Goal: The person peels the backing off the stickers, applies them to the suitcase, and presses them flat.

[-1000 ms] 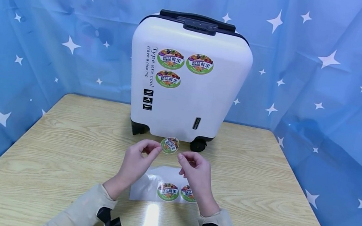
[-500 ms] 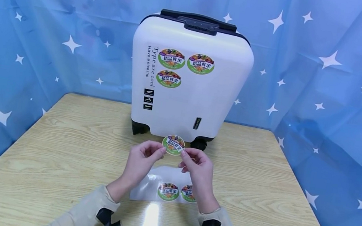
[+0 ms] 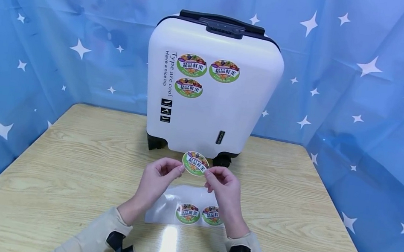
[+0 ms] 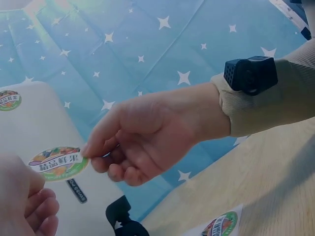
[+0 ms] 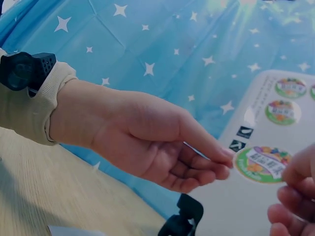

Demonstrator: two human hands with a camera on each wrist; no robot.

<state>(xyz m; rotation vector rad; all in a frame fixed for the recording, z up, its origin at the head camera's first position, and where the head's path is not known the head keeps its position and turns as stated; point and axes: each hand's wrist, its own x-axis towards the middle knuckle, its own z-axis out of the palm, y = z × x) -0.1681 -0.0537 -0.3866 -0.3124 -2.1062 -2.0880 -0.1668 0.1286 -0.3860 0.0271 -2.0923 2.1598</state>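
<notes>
Holding one loose sticker (image 3: 195,163) between them in the head view, the left hand (image 3: 156,178) pinches its left edge and the right hand (image 3: 225,189) pinches its right edge, so each grip is thumb against finger with only a sliver of the rim covered. The sticker is raised above the surface (image 3: 63,175), printed side toward the person and slightly tilted, in front of the lower part of a white suitcase (image 3: 224,107) that stands upright. On the suitcase are three matching stickers (image 3: 191,65), two side by side and the third under the left one. A sheet (image 3: 160,212) lies nearer the person with two more stickers (image 3: 187,213) on it, the right one partly hidden by the right hand. From the left wrist, the right hand shows clearly, its thumb and forefinger at the edge of the loose sticker and its other fingers curled; the left hand is a blurred shape in the corner. From the right wrist, the left hand's thumb tip meets the opposite edge, and the right hand overlaps its own side. Steadying the sticker by both rims seems to be the step in hand; the next move probably calls for carrying it level to the suitcase, perhaps beside the lower sticker, without letting it fold.
</notes>
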